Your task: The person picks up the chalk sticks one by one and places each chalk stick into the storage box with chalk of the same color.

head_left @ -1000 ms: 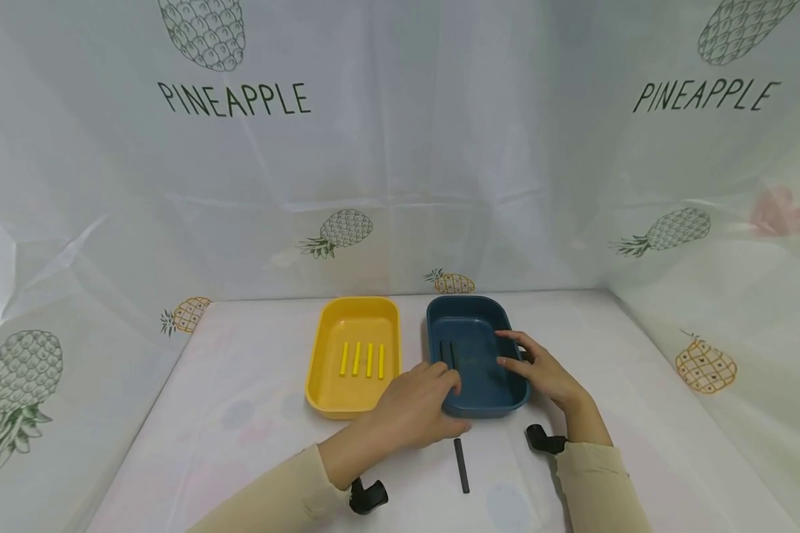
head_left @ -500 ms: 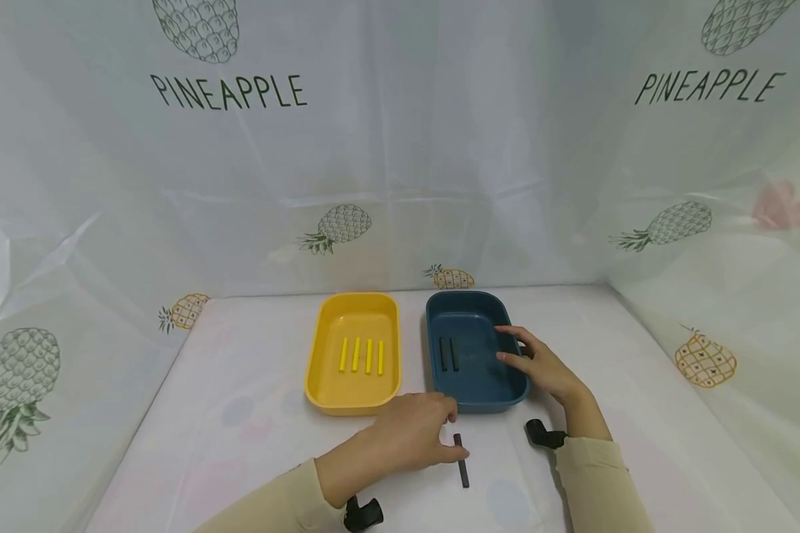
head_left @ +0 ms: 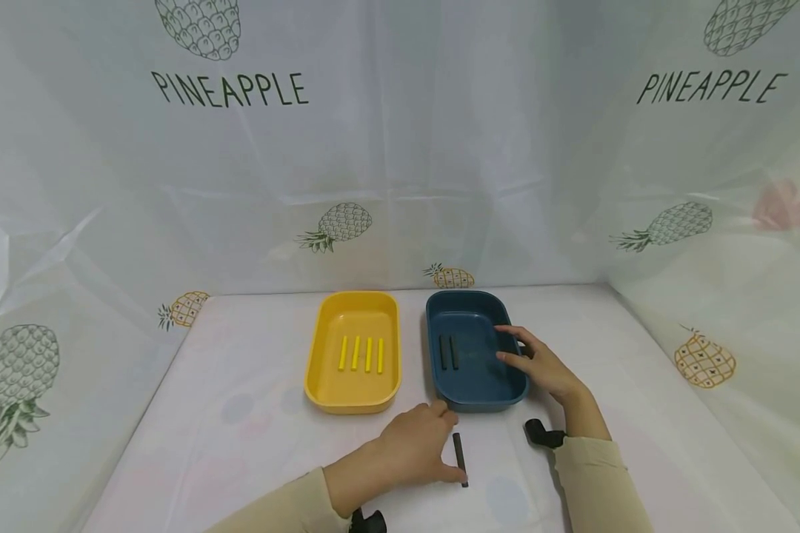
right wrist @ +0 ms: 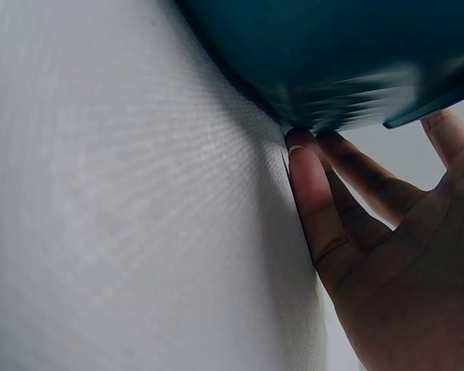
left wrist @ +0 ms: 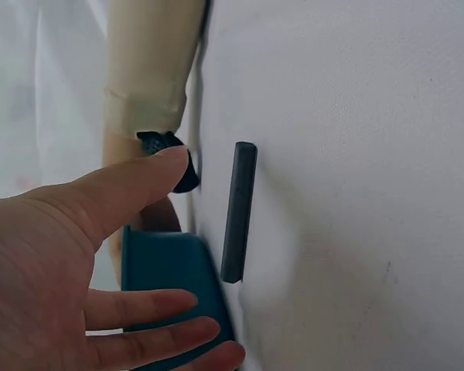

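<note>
In the head view my left hand (head_left: pixel 416 448) is low over the table, thumb and fingers spread around a short dark stick (head_left: pixel 458 448). The left wrist view shows a gap between the thumb and the dark stick (left wrist: pixel 240 212), and nothing in the hand. My right hand (head_left: pixel 547 368) holds the right wall of the blue tray (head_left: pixel 483 400), with fingertips over the rim. In the right wrist view several fingers (right wrist: pixel 313 193) lie against the tray's outside, low by the table. Two dark sticks (head_left: pixel 449 352) lie side by side in the tray's left half.
Left of the blue tray stands a yellow tray (head_left: pixel 353 407) with several yellow sticks (head_left: pixel 356 354) in a row. Black wrist mounts (head_left: pixel 543 434) sit on both forearms. A white pineapple-print sheet (head_left: pixel 400 148) hangs behind and beside the table.
My left hand has come back toward me from the blue tray's near left corner down to the loose dark stick. The right hand has stayed on the tray's wall.
</note>
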{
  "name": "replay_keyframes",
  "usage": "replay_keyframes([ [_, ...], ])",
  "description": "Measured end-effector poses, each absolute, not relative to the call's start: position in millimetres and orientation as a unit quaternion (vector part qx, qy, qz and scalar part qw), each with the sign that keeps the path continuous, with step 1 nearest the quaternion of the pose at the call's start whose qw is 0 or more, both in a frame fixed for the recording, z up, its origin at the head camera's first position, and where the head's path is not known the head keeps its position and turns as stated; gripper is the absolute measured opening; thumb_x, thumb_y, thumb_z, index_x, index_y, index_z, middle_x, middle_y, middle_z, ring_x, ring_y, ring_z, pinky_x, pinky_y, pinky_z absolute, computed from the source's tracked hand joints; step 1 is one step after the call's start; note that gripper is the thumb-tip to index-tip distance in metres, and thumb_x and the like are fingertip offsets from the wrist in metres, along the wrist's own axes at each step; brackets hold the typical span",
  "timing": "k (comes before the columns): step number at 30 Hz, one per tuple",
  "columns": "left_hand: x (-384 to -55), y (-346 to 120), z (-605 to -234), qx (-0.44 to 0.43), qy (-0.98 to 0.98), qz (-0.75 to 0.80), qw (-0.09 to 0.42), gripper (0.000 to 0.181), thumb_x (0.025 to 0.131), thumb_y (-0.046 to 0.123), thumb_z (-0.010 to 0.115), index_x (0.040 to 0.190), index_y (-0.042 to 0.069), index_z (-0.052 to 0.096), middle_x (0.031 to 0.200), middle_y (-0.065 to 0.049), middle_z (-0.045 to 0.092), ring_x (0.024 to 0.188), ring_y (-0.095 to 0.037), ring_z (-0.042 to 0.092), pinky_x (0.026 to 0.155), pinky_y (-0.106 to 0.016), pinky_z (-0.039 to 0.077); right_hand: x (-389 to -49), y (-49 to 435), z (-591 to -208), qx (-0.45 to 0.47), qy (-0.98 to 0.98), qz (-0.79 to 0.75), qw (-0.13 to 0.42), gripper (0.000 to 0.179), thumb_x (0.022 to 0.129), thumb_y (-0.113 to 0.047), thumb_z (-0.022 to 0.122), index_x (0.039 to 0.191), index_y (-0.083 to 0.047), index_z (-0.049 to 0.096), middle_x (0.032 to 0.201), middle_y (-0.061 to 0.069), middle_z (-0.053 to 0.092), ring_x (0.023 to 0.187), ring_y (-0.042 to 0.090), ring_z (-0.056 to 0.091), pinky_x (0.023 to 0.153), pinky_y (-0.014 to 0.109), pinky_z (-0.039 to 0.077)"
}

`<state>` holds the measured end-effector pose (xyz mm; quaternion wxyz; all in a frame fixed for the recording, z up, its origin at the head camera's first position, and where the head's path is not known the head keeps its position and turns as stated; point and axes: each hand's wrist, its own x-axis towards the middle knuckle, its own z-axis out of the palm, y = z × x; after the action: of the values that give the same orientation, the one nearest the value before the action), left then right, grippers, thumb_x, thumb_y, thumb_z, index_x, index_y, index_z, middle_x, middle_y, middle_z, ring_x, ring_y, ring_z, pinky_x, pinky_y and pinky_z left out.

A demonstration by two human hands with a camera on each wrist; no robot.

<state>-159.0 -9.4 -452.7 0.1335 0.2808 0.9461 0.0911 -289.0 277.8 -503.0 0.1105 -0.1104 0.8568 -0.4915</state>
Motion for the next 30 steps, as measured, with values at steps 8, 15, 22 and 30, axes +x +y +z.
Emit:
replay_keyframes([
  [8,-155,0,-463,0.281,0.948,0.059,0.138,0.090,0.072,0.073,0.082,0.138,0.015,0.062,0.138,-0.001,0.058,0.109,-0.019,0.061,0.083,-0.027,0.059,-290,278,-506,-0.108,0.853,-0.498,0.112,0.061,0.100,-0.038,0.069,0.155,-0.033,0.043,0.172,0.013,0.023,0.151,0.054,0.031,0.114,0.070,0.038],
  [15,-154,6,-471,0.279,0.952,0.044,0.119,0.090,0.069,0.073,0.084,0.134,0.014,0.063,0.125,0.000,0.057,0.102,-0.019,0.057,0.070,-0.027,0.055,-290,280,-506,-0.118,0.854,-0.495,0.110,0.064,0.099,-0.045,0.068,0.156,-0.031,0.042,0.172,0.015,0.022,0.151,0.056,0.028,0.114,0.072,0.038],
  [22,-152,9,-473,0.273,0.956,0.033,0.105,0.090,0.069,0.072,0.085,0.134,0.013,0.063,0.123,-0.001,0.057,0.103,-0.019,0.056,0.073,-0.032,0.055,-289,279,-504,-0.115,0.854,-0.495,0.109,0.065,0.099,-0.045,0.069,0.156,-0.030,0.042,0.172,0.014,0.022,0.152,0.056,0.027,0.115,0.072,0.037],
  [30,-150,9,-473,0.278,0.956,0.025,0.086,0.086,0.069,0.071,0.085,0.129,0.011,0.066,0.116,0.000,0.056,0.097,-0.018,0.055,0.070,-0.031,0.054,-289,278,-503,-0.117,0.854,-0.495,0.108,0.063,0.100,-0.040,0.069,0.156,-0.030,0.043,0.171,0.015,0.023,0.151,0.057,0.028,0.113,0.072,0.039],
])
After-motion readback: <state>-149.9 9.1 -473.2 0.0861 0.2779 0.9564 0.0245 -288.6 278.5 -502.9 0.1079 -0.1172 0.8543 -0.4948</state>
